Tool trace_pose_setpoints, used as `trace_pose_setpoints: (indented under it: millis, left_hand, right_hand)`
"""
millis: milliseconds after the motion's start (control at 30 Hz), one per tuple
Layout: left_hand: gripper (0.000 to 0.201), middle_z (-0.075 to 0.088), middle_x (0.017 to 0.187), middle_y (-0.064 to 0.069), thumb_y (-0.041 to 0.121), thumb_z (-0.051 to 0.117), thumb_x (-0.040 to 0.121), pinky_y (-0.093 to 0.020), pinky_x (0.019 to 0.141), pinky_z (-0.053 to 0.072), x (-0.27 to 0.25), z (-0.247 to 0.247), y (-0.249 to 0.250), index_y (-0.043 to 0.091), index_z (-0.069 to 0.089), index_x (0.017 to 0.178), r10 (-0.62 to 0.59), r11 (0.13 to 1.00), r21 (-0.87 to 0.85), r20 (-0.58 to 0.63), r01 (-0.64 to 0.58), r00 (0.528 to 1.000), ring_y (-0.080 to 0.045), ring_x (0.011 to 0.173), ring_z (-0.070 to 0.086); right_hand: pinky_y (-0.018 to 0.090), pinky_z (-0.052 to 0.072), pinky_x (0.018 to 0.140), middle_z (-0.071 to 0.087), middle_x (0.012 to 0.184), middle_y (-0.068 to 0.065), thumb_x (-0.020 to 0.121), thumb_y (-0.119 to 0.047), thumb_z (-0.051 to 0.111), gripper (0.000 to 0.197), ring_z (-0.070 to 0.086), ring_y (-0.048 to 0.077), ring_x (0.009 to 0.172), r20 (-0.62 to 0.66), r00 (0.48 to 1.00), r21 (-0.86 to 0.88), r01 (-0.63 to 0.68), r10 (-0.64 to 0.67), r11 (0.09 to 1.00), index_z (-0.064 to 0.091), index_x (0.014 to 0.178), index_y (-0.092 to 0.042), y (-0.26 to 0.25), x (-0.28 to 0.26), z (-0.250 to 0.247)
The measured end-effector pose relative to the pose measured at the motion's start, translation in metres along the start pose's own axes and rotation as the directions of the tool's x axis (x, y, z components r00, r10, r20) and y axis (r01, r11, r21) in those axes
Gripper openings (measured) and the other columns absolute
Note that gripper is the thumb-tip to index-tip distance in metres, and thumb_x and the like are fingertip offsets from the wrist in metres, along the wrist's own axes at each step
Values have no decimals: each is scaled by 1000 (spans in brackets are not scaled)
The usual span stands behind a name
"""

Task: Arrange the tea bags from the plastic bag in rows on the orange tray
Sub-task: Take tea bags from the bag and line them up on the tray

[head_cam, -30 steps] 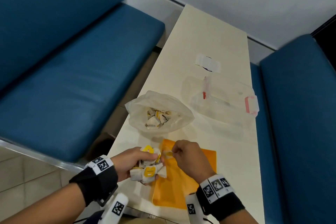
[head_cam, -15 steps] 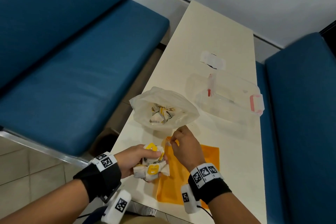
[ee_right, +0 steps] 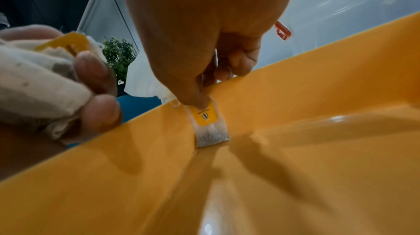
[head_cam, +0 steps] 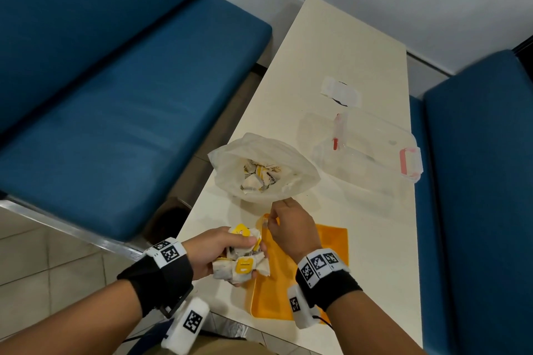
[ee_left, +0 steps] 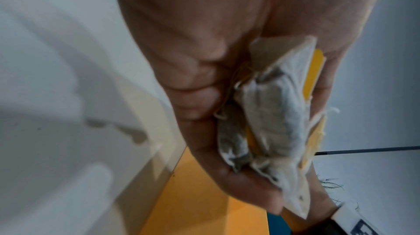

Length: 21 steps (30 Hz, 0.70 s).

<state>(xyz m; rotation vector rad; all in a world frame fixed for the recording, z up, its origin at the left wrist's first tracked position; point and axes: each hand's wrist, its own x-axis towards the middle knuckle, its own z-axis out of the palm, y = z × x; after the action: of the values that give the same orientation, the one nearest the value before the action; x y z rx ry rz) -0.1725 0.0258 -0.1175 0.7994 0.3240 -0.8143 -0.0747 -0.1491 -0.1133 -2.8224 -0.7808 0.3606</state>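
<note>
My left hand [head_cam: 219, 253] grips a bunch of white tea bags [head_cam: 242, 264] with yellow tags, just left of the orange tray [head_cam: 326, 245]; the same bunch [ee_left: 275, 118] fills the left wrist view. My right hand [head_cam: 291, 225] pinches a single tea bag [ee_right: 210, 127] by its top and holds it upright against the tray's [ee_right: 295, 149] far left corner, its lower end touching the tray floor. The open plastic bag [head_cam: 262, 173] with several more tea bags lies just beyond the tray.
A clear plastic box [head_cam: 366, 150] with a pink latch stands at the right of the cream table [head_cam: 331, 46]. A small white packet [head_cam: 341, 91] lies farther back. Blue benches [head_cam: 115, 81] flank the table on both sides.
My right hand has moved away from the bunch toward the tray's far left corner, carrying one tea bag down onto the tray. The left hand keeps its hold on the bunch.
</note>
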Motion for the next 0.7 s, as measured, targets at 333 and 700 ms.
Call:
trace_pose_setpoints:
  millis: [333,700]
  left_hand:
    - [40,67,116,-23,35,70,86,-36,67,56,0,0,6,9,68,117,-22,1000,17,16,22,1000,-36,92,68]
    - [44,67,101,-19,44,66,90,-36,63,53,11,5,14,5,68,111,-21,997,-73,-61,16,998,-31,78,68]
  right_hand:
    - [24,48,69,60,94,-8,87,-19,67,5,55,8,76,-107,992,345,-26,67,938,65,91,-22,-1,-22,-25]
    - [25,49,74,50,89,-16,75,-33,79,24,53,8,79,48,992,504,74,-113,861,69,97,-30,-20,-51,-52]
